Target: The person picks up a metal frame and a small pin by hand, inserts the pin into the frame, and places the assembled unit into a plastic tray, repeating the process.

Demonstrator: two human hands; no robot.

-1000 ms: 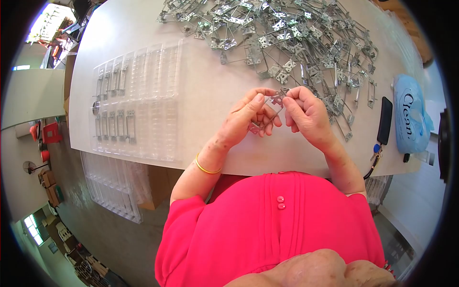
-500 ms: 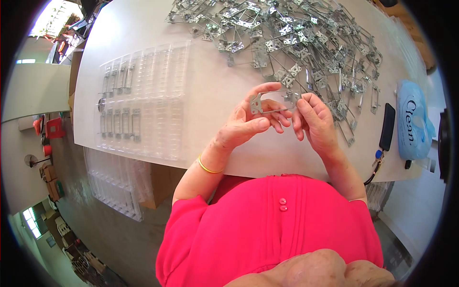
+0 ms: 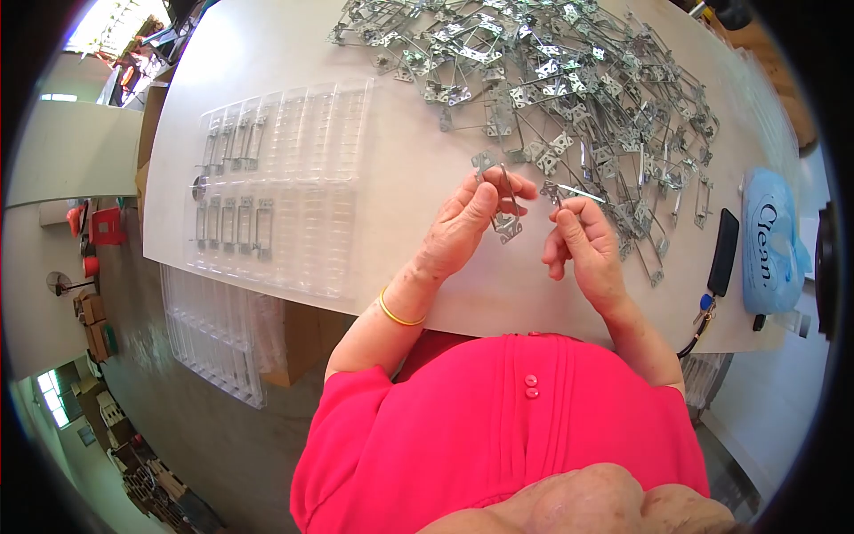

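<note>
My left hand (image 3: pixel 455 230) is closed on a metal wire bracket (image 3: pixel 509 228), its thumb toward me and the frame's flat end plates sticking out above and below the fingers. Just right of it, my right hand (image 3: pixel 587 247) pinches a second metal bracket (image 3: pixel 551 192) between thumb and fingertips. The two pieces are close but look apart. Beyond both hands lies a tangled pile of similar brackets (image 3: pixel 569 89). To the left, a clear plastic tray (image 3: pixel 342 191) holds two rows of brackets (image 3: pixel 264 227) in its left slots.
At the right of the white table (image 3: pixel 400 178) lie a black phone-like object (image 3: pixel 723 252) with keys and a strap, and a blue plastic pack (image 3: pixel 767 254). Below the table's left edge are more clear trays (image 3: pixel 213 334) and a cardboard box (image 3: pixel 311 343).
The bracket held level between both hands is now upright in my left hand. My right hand has moved slightly away and holds a separate bracket. The view has shifted a little.
</note>
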